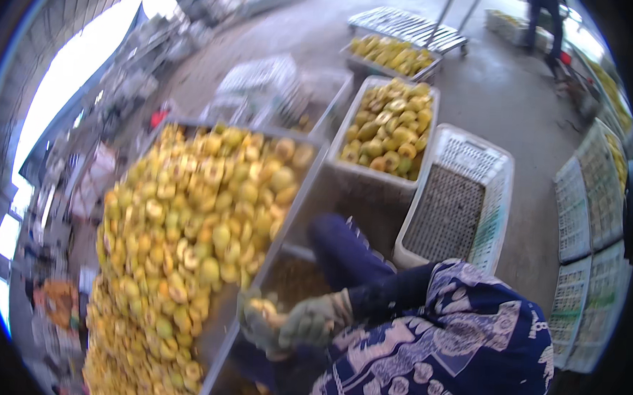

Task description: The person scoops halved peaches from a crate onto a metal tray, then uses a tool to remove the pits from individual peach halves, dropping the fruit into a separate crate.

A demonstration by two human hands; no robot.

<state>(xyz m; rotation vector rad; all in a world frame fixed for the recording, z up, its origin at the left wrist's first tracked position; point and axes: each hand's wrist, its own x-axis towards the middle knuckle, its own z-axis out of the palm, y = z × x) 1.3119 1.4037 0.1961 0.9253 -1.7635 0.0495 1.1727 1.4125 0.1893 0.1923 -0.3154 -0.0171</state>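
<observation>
Fruit piece (264,307) — pale yellow, held at the left hand, beside the near edge of the large bin. Left hand (255,330): gloved in grey-green, fingers closed around the fruit piece. Right hand (312,319): like glove, just beside the left, fingers curled inward; whether they pinch anything, cannot tell.

Large bin (305,195): metal-edged, left of the hands. Contents: fruit heap (188,220), yellow to orange, many pieces cut, some dark-centred.

Full crate (363,177): white, beyond the hands, loaded with yellow-green fruit, some cut. Pale crate (497,212): white, perforated, just right of the full one, its dark bottom visible. Far crate (428,71): filled with yellow fruit, behind the full crate. Cart (402,26): slatted, whitish, upright handle, near the far crate.

Crate stack (590,195): white, at right. Sleeve (459,324): navy, patterned, at the right arm. Knee (335,244): dark purple-blue, near the right hand. Co-worker (543,17): dark trousers, standing at upper right on grey floor (528,129).
</observation>
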